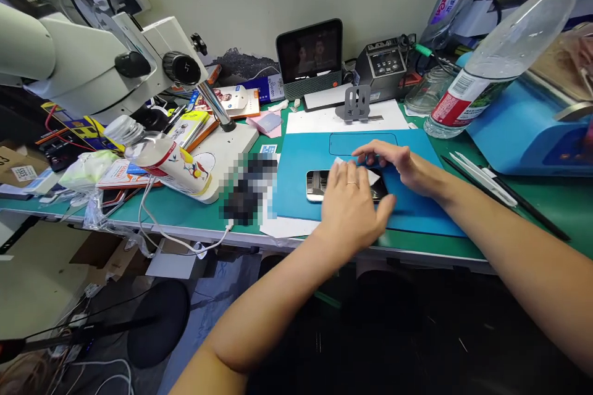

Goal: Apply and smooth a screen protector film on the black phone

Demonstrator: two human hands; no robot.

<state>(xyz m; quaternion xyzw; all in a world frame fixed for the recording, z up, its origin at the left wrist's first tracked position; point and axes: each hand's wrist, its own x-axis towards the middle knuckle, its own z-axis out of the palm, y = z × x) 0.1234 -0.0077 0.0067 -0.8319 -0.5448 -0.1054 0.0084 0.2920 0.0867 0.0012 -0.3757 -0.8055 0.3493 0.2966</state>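
A smartphone [316, 186] lies flat with its dark, glossy side up on the blue mat [296, 151]. Over its middle rests my left hand [352, 200], a ring on one finger, holding a white wipe [373, 178] down against the phone. Bits of the wipe stick out past the fingertips and beside the hand; the rest is hidden under the palm. My right hand [393, 160] hovers at the phone's far right edge, fingers apart and slightly curved, with nothing seen in them. Whether its fingertips touch the phone I cannot tell.
A microscope [180, 68] and a tilted drink bottle [171, 163] stand left. A pixelated dark object with a white cable [229, 225] lies beside the mat. Behind are a display [310, 52] and a control box [382, 68]. To the right, a red-capped bottle [472, 99] and several slim tools [486, 182].
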